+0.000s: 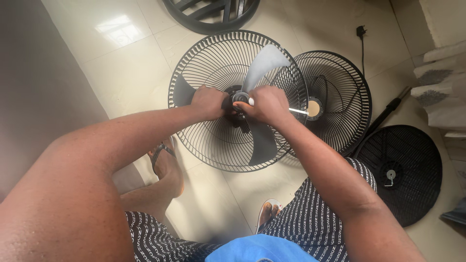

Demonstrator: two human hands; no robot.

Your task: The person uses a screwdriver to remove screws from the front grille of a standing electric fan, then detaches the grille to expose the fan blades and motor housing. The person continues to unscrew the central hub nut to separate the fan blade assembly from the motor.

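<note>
1. At the bottom of the frame the person sits in patterned black-and-white shorts (310, 213), a sandalled foot (165, 162) on the glossy cream tiled floor (121, 63)
2. At centre, both arms reach to the hub of a dark fan blade (262, 140) lying in a black wire fan guard (204, 63)
3. The left hand (209, 102) is clenched on the hub's left side; the right hand (266, 105) grips the hub (239, 97) from the right
4. Right of centre, a second guard (340, 97) overlaps the first; a round base (407, 170) lies at lower right
5. Upper right, a cord and plug (361, 31); another dark grille (211, 14) at the top edge
</note>
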